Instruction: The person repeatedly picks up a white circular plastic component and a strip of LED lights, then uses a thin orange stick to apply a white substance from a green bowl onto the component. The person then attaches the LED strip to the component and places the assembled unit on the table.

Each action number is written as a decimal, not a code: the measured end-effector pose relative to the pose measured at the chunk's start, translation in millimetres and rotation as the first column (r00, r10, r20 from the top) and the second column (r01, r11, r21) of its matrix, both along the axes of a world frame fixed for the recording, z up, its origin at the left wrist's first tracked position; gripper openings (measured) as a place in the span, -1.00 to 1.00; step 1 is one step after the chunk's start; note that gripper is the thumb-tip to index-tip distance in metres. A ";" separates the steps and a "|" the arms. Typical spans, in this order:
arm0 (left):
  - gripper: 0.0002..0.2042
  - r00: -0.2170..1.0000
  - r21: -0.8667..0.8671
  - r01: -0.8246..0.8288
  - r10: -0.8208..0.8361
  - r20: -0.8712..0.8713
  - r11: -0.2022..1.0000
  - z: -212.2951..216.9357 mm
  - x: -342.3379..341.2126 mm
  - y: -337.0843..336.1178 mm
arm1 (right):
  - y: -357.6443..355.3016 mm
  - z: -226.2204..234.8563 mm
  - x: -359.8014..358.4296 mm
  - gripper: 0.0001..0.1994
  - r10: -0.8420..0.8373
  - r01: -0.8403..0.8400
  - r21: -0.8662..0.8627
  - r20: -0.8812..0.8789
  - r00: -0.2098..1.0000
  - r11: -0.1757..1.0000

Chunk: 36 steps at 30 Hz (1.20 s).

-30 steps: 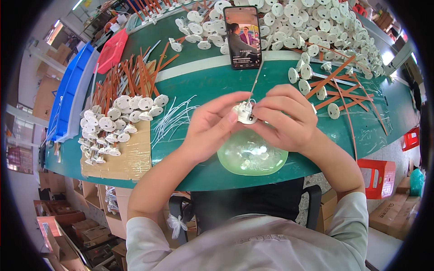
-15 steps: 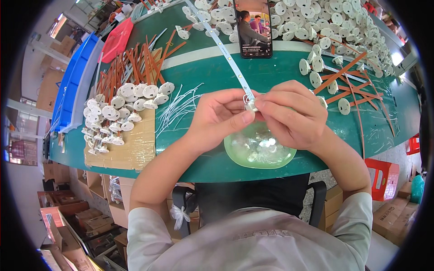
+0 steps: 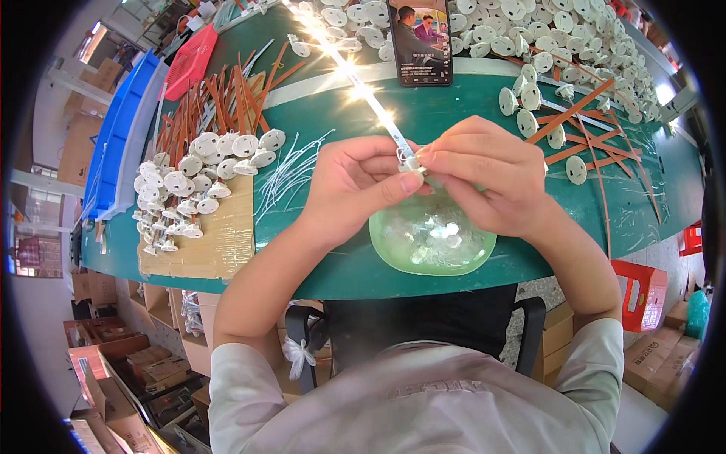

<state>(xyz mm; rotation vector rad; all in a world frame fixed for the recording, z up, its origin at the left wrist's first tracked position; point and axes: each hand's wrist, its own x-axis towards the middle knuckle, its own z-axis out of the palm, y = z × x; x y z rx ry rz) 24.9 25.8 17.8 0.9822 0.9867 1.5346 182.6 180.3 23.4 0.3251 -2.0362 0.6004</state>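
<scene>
A narrow white LED light strip (image 3: pixel 376 108) slants from my fingers toward the far left, its lamps glowing brightly. My left hand (image 3: pixel 349 185) is closed around its near end, thumb on a small white fitting (image 3: pixel 411 164) with thin wire at the strip's tip. My right hand (image 3: pixel 490 174) pinches that same spot from the right; the fingertips hide exactly what is between them. Just below both hands sits a translucent green bowl (image 3: pixel 384 253) holding small clear and shiny pieces. Thin white wires (image 3: pixel 291 178) lie loose to the left of my left hand.
White round-headed parts (image 3: pixel 181 181) with brown strips (image 3: pixel 242 98) cover a cardboard sheet (image 3: pixel 227 250) at left. More white discs (image 3: pixel 560 38) pile at the far right, near crossed brown strips (image 3: pixel 582 125). A phone (image 3: pixel 421 45) stands at the back. Blue (image 3: pixel 125 136) and red trays (image 3: pixel 190 64) stand left.
The strip's lamps have gone from unlit to brightly lit. Both hands stay at the strip's near end, shifted slightly left in the picture.
</scene>
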 end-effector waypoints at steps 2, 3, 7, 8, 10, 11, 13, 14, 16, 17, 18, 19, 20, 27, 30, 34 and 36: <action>-0.56 1.000 0.006 0.011 -0.011 0.014 1.000 -0.2 -2.4 1.0 | 2.8 1.2 -0.4 -0.70 0.035 -0.034 -0.025 0.019 0.999 0.999; -0.56 1.000 0.005 0.006 -0.006 -0.008 1.000 -0.5 -1.8 0.0 | 1.5 1.4 0.1 -0.70 0.047 -0.046 -0.038 0.024 0.999 0.998; -0.57 0.994 0.084 -0.015 0.024 -0.104 0.996 -1.6 -1.2 2.8 | -2.3 5.2 1.6 -0.71 0.010 -0.010 -0.012 0.026 1.000 1.000; -0.57 0.995 0.080 -0.024 0.032 -0.100 0.997 -2.4 -0.4 1.8 | -2.2 4.1 1.5 -0.71 0.003 -0.003 -0.010 0.019 1.000 1.000; -0.57 0.994 0.076 -0.045 0.052 -0.096 0.996 -2.1 -0.2 0.9 | -0.3 3.2 -0.2 -0.72 -0.009 0.009 -0.003 -0.001 1.000 1.000; -0.58 0.990 0.092 -0.082 0.091 -0.104 0.992 -1.3 -0.5 1.0 | -2.0 3.2 0.2 -0.72 -0.079 0.081 -0.041 0.041 0.996 0.996; -0.58 0.979 0.130 -0.152 0.167 -0.120 0.980 1.4 -2.0 2.9 | -6.5 4.0 2.3 -0.74 -0.214 0.228 -0.103 0.130 0.968 0.968; -0.58 0.965 0.143 -0.202 0.221 -0.139 0.969 2.7 -3.6 3.6 | -3.0 1.9 3.5 -0.76 -0.209 0.224 -0.042 0.219 0.953 0.974; -0.58 0.929 0.172 -0.298 0.326 -0.174 0.939 4.1 -7.6 4.2 | 8.1 -4.8 8.0 -0.80 -0.213 0.197 0.080 0.391 0.895 0.977; -0.58 0.929 0.159 -0.306 0.331 -0.165 0.939 3.7 -8.4 3.9 | 8.4 -4.2 9.0 -0.81 -0.215 0.175 0.128 0.449 0.868 0.976; -0.58 0.935 0.146 -0.294 0.316 -0.163 0.945 2.8 -8.6 3.2 | 7.4 -2.0 9.7 -0.83 -0.214 0.145 0.174 0.505 0.836 0.974; -0.58 0.940 0.132 -0.282 0.301 -0.160 0.950 1.7 -8.5 3.1 | 6.0 -0.3 10.2 -0.85 -0.217 0.110 0.218 0.559 0.801 0.970; -0.58 0.945 0.119 -0.270 0.287 -0.156 0.955 0.6 -8.1 2.9 | 3.2 0.6 10.5 -0.85 -0.236 0.117 0.239 0.566 0.790 0.964; -0.58 0.957 0.094 -0.227 0.240 -0.164 0.969 1.4 -5.2 3.8 | -2.8 0.7 11.3 -0.82 -0.291 0.101 0.334 0.587 0.755 0.937; -0.58 0.956 0.083 -0.235 0.246 -0.163 0.968 0.3 -5.4 4.5 | -3.0 0.5 10.9 -0.80 -0.290 0.089 0.347 0.588 0.755 0.934; -0.58 0.957 0.071 -0.227 0.236 -0.168 0.971 0.6 -5.2 3.9 | -3.6 -0.6 10.1 -0.82 -0.301 0.075 0.380 0.580 0.757 0.922; -0.58 0.961 0.073 -0.217 0.226 -0.157 0.973 1.1 -6.1 3.3 | -2.0 -1.8 10.9 -0.84 -0.284 0.071 0.365 0.573 0.768 0.928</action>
